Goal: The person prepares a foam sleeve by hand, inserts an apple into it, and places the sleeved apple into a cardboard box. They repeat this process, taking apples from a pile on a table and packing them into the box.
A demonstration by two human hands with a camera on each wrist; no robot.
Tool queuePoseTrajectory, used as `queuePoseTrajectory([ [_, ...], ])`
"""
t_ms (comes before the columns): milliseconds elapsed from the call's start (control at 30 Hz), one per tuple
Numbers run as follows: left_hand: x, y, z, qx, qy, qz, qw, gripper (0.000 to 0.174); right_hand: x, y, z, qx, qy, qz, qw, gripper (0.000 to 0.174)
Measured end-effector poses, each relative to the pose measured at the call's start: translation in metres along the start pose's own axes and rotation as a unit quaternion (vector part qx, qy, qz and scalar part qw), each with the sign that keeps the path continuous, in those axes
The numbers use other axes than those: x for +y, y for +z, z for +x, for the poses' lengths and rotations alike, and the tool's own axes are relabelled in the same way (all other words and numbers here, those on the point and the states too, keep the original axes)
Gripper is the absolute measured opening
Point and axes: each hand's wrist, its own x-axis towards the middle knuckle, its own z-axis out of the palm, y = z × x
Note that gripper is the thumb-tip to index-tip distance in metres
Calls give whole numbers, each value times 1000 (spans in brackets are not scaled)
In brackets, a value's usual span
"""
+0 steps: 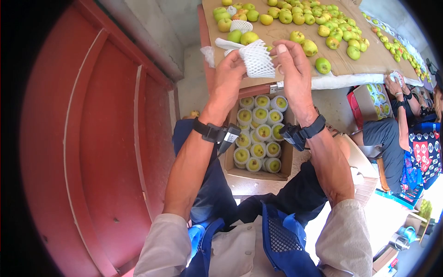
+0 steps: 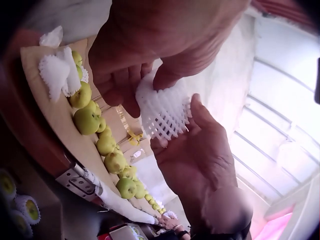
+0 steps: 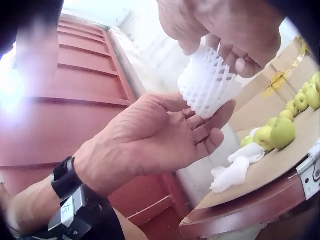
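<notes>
The left hand pinches the foam net at nine o'clock and the right hand pinches it at three o'clock, probably to spread it.

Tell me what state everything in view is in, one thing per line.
Foam net, between both grips, no apple visible inside
Left grip, pinching the foam net
Right grip, at the net's other edge, its hold unclear
Box, open
Packed apples, netted, inside the box
Loose apples, mostly bare, on the cardboard
Spare nets, lying beside loose apples
Other person's hands, holding something netted
</notes>
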Motion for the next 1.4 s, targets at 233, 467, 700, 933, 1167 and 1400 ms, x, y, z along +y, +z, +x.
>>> queuePoseTrajectory([
  [233, 16, 0, -2, -31, 17, -185, 982, 33, 5, -2, -4, -35, -66, -57, 996, 22],
  [467, 14, -2, -1, -48, 32, -186, 981, 32, -4, 1, -8, -68, -149, -155, 974, 20],
  [700, 9, 2, 0, -17, 45, -157, 986, 30, 1, 4, -13, -64, -224, -252, 939, 28],
  [933, 3, -1, 5, 75, 46, -27, 996, 31, -2, 4, -15, -48, -213, -252, 943, 24],
  [1167, 1, 9, 0, 73, 73, 164, 981, 33, 0, -10, 1, -68, 66, 71, 993, 22],
  [1400, 5, 9, -1, 50, 61, 138, 987, 37, 11, -18, 9, -79, 180, 194, 961, 21],
])
